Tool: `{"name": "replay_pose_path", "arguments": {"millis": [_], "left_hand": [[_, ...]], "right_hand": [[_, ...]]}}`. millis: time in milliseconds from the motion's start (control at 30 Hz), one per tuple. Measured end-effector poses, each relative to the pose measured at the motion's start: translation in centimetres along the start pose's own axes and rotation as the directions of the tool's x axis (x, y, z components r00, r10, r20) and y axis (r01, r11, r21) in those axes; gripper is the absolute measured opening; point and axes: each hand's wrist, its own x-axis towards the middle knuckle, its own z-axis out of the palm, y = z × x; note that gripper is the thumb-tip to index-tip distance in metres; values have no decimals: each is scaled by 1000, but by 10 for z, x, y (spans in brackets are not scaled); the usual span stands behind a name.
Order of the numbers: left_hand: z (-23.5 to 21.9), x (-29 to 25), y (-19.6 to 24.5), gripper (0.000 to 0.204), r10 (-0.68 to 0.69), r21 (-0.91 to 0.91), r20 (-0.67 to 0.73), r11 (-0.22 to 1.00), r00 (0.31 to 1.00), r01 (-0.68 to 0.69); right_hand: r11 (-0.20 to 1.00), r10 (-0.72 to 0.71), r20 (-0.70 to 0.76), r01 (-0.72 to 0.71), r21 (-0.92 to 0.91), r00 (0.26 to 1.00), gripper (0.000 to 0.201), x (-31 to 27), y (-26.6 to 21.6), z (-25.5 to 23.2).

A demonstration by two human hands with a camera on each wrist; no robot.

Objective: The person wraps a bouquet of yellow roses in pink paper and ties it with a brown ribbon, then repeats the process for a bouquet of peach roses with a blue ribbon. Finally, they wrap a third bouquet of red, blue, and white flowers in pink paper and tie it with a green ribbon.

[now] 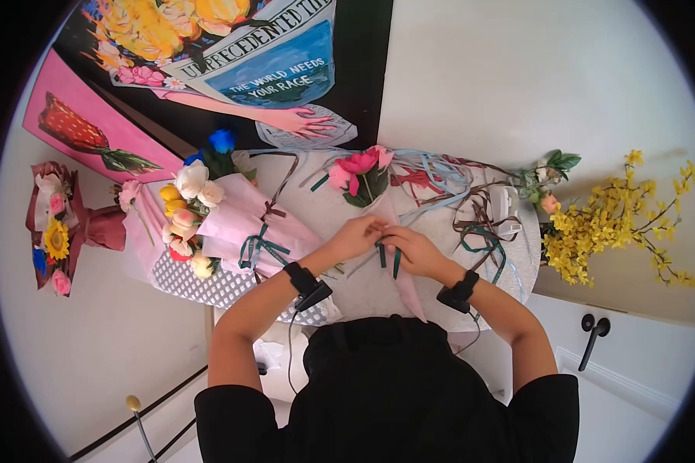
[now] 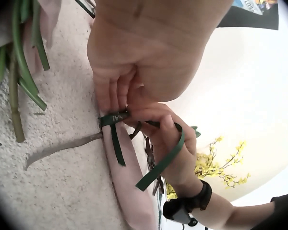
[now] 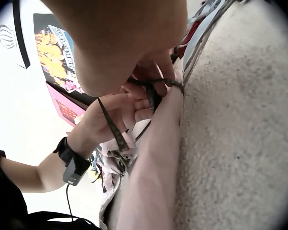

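Note:
A slim bouquet with bright pink flowers (image 1: 355, 166) lies on the table, its stems rolled in pale pink paper (image 1: 408, 297). Dark green ribbon (image 2: 162, 165) passes around the paper, with loose tails hanging at the front. My left hand (image 1: 361, 236) pinches the ribbon close against the wrapped stems. Right beside it, my right hand (image 1: 414, 251) holds the ribbon between thumb and fingers. In the right wrist view the ribbon band (image 3: 170, 83) crosses the paper under the fingers. Part of the knot area is hidden behind the fingers.
Left of the hands lies a larger pink-wrapped bouquet (image 1: 266, 224) with a green bow. Loose ribbons (image 1: 440, 174) and a white device (image 1: 505, 210) are on the right side. Yellow blossom branches (image 1: 594, 231) stand at the right edge. Paintings (image 1: 286, 69) lean behind the table.

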Motion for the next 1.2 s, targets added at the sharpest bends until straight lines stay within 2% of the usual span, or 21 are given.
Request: {"name": "replay_pose_path", "arguments": {"millis": [100, 233, 300, 333, 433, 500, 533, 600, 633, 667, 700, 733, 800, 833, 900, 933, 967, 1000, 1067, 1100, 1200], "left_hand": [[-8, 2, 2, 28, -101, 131, -28, 986, 995, 103], [-12, 7, -2, 27, -160, 129, 32, 979, 987, 154], [-11, 10, -12, 25, -194, -86, 103, 975, 976, 203], [-10, 10, -10, 25, -194, -86, 102, 975, 976, 203], [-8, 8, -10, 23, -265, -104, 3, 959, 964, 264], [-6, 7, -20, 20, -214, -268, -183, 950, 959, 161], [-6, 5, -13, 20, -211, -267, -186, 951, 960, 158], [-8, -3, 13, 22, 102, 236, -236, 971, 966, -45], [-12, -5, 18, 22, 101, 236, -238, 971, 966, -44], [-17, -8, 22, 19, 244, 559, -49, 810, 968, -176], [-22, -9, 26, 16, 307, 782, 179, 532, 935, -324], [-25, -10, 32, 16, 307, 782, 179, 533, 935, -325], [-32, -10, 42, 16, 232, 820, 454, 270, 860, -505], [-36, -11, 46, 16, 234, 820, 454, 268, 860, -506], [-44, -11, 52, 16, 323, 776, 581, 58, 748, -628], [-45, -11, 48, 16, 325, 776, 581, 55, 746, -628], [-44, -11, 41, 17, 266, 761, 614, 50, 743, -647], [-43, -11, 34, 19, 204, 746, 644, 49, 738, -664], [-41, -12, 19, 19, 232, 728, 657, 50, 717, -684], [-40, -12, 12, 20, 260, 707, 672, 51, 693, -705], [-41, -14, 15, 19, 249, 704, 692, -21, 678, -710]], "right_hand": [[997, -69, 110, 64, 46, 991, 18, -6, 0, -7], [992, -61, 175, 41, 120, 983, 19, -6, -1, -11], [989, -56, 191, 29, 144, 980, 19, -5, -2, -12], [991, -50, 210, 22, 133, 976, 20, -5, -4, -13], [992, -58, 236, 30, 121, 970, 20, -6, -1, -12], [992, -77, 244, 51, 114, 967, 21, -6, 1, -11], [992, -45, 250, 13, 129, 967, 21, -6, 0, -11], [989, -16, 260, -22, 146, 965, 21, -5, -2, -11], [985, 10, 211, -45, 165, 977, 20, -3, -3, -12], [981, 38, 162, -68, 184, 986, 20, -3, -3, -14], [981, 37, 162, -67, 184, 986, 20, -1, -3, -16], [977, 95, 104, -113, 183, 990, 19, 1, -1, -18], [970, 152, 46, -158, 184, 987, 19, 5, 8, -24], [987, 128, 72, -134, 93, 989, 19, 8, 15, -29], [995, 103, 94, -103, -4, 990, 19, 7, 24, -35], [908, 257, 219, -313, 278, 941, 19, 7, 25, -37], [700, 352, 380, -510, 500, 856, 19, 6, 26, -39], [703, 350, 379, -508, 498, 857, 19, 5, 28, -42], [488, 316, 581, -654, 579, 750, 20, 0, 35, -46], [485, 317, 582, -655, 579, 749, 20, -3, 41, -47], [666, 256, 575, -573, 478, 777, 25, -3, 53, -52]]}}
